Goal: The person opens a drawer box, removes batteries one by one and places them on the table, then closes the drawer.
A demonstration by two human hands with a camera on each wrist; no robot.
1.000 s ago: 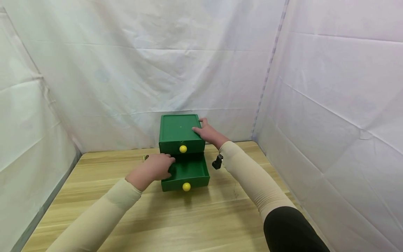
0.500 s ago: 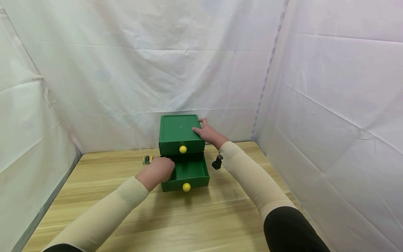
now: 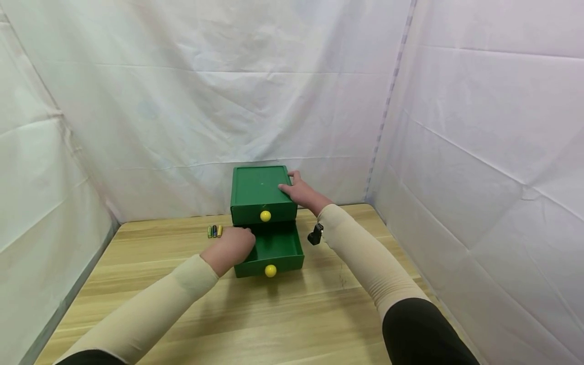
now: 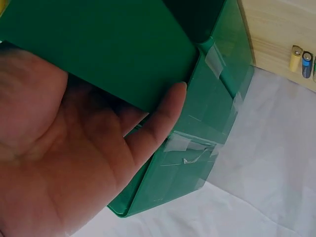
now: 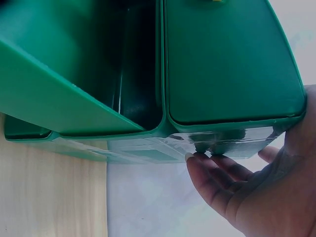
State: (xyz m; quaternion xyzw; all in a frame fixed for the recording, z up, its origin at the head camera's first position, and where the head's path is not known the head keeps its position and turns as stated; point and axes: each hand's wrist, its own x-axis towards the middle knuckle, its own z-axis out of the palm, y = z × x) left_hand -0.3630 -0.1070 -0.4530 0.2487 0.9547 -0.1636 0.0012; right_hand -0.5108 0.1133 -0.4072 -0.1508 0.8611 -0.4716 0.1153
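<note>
A green two-drawer cabinet (image 3: 260, 185) stands at the back of the table. Its lower drawer (image 3: 285, 248) is pulled out; the upper one, with a yellow knob (image 3: 265, 216), is in. My left hand (image 3: 231, 246) reaches over the left wall of the lower drawer. In the left wrist view, most fingers of the left hand (image 4: 74, 148) pass behind that wall, one lies outside at its edge; I cannot tell whether they hold anything. My right hand (image 3: 302, 193) grips the cabinet's upper right edge, thumb on top. In the right wrist view its fingertips (image 5: 198, 168) touch the taped side.
Three small batteries stand left of the cabinet: a green one (image 3: 210, 231), a dark blue one (image 3: 215, 231) and a yellow one (image 3: 220, 231). White cloth (image 3: 274, 116) hangs right behind the table (image 3: 283, 324) and along both sides. A black device (image 3: 315, 235) sits at the right wrist.
The left hand has shifted slightly right over the drawer and its spread fingers have curled, uncovering the batteries. The right hand and the cabinet have stayed still.
</note>
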